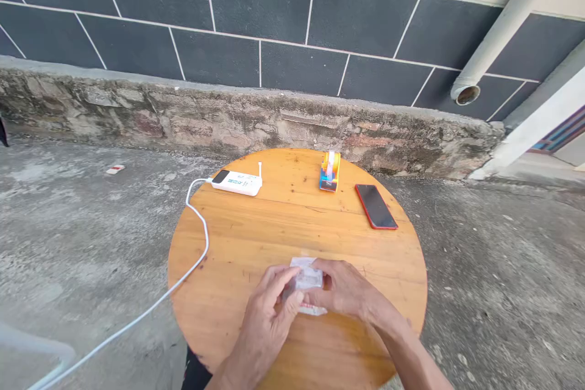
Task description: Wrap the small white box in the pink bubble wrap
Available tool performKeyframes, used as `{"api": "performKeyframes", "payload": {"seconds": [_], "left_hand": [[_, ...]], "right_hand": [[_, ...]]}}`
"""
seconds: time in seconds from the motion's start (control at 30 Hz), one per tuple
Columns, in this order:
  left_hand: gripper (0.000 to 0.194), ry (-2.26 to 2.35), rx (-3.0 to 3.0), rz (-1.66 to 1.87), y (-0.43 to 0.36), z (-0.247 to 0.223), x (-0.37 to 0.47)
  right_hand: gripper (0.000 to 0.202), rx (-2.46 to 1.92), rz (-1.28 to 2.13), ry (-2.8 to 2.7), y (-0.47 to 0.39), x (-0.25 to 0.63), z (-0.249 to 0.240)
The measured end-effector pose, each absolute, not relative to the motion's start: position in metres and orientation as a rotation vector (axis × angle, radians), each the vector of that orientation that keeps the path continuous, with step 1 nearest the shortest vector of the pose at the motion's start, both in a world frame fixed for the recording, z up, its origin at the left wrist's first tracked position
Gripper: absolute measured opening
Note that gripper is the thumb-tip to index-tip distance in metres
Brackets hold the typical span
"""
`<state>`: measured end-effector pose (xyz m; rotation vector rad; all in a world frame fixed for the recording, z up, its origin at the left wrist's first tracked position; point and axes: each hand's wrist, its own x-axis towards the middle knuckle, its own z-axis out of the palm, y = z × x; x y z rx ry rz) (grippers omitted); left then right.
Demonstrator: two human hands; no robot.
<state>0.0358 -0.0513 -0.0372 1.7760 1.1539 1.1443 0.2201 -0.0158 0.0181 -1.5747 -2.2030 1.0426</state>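
Observation:
Near the front of the round wooden table (274, 231), both hands close around a small whitish packet (308, 277) that looks like clear plastic or paper. My left hand (269, 308) grips its left side, thumb along the near edge. From the right, my right hand (342, 286) holds it between thumb and fingers. A white flap sticks out beyond the fingertips, and a strip with reddish marks (313, 308) shows at the near side. What lies inside the packet cannot be made out.
At the table's back stands a tape dispenser (329, 172) in orange and blue. A red-edged phone (376, 206) lies right of it. Back left is a white device (237, 183) with a white cable (205, 237) running off the table's left edge. A stone-based wall (219, 119) rises behind.

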Motion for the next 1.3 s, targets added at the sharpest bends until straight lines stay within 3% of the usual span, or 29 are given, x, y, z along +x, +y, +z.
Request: {"api": "performKeyframes", "payload": {"seconds": [0.27, 0.73, 1.13, 1.3], "left_hand": [[0.022, 1.328, 1.678, 1.117, -0.030, -0.035, 0.047], [0.021, 1.364, 1.806, 1.051, -0.036, -0.038, 0.045], [0.020, 1.329, 1.876, 1.387, -0.063, -0.055, 0.050], [0.017, 1.339, 1.931, 1.462, -0.058, -0.057, 0.052]], "right_hand": [[0.047, -1.649, 1.018, -2.060, -0.008, 0.226, 0.004], [0.029, -1.618, 0.976, -2.097, -0.021, 0.225, -0.003], [0.029, -1.435, 1.106, -2.097, -0.025, 0.233, 0.006], [0.025, -1.601, 0.883, -2.003, 0.006, 0.237, -0.001]]}}
